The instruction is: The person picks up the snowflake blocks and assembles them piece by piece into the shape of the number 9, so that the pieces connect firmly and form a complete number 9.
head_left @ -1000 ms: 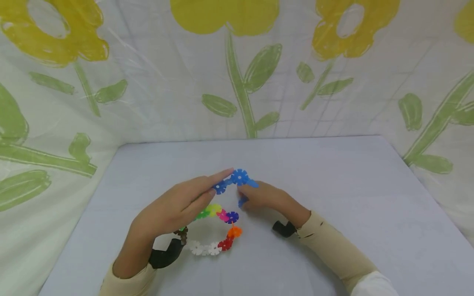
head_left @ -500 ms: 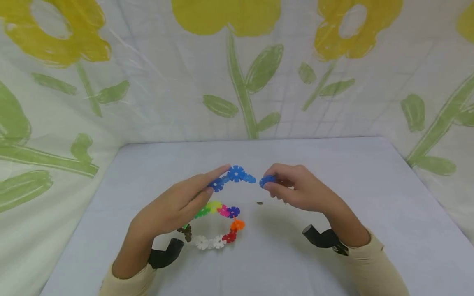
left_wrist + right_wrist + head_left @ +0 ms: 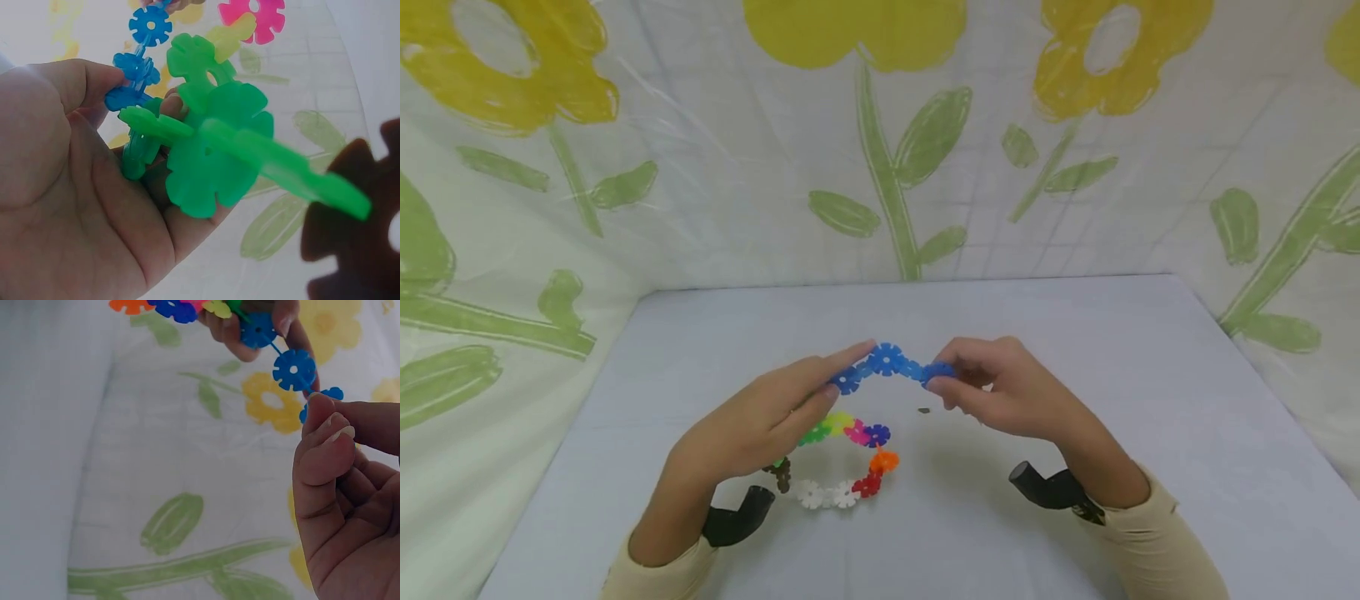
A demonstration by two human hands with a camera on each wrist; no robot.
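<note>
A chain of blue snowflake discs (image 3: 886, 359) stretches between both hands, above the table. Its left end is pinched between the thumb and fingers of my left hand (image 3: 741, 425). At the right end, my right hand (image 3: 1018, 392) pinches another blue snowflake disc (image 3: 938, 372), which meets the chain; whether its slot is fitted fully I cannot tell. Green discs (image 3: 215, 150) lie against the left palm in the left wrist view. They run on into a loop of coloured discs, with yellow, pink (image 3: 856, 431), purple, orange, red (image 3: 867, 485), white (image 3: 812, 494) and brown (image 3: 782, 477) ones.
A tiny dark piece (image 3: 923, 410) lies on the pale table (image 3: 1075, 333). Black curved camera mounts (image 3: 739, 517) stick out from both wrists. Behind the table hangs a flower-printed curtain (image 3: 737, 208).
My right hand drew away rightwards with a blue disc, then brought it in against the chain's right end. The left hand has kept its grip and barely shifted.
</note>
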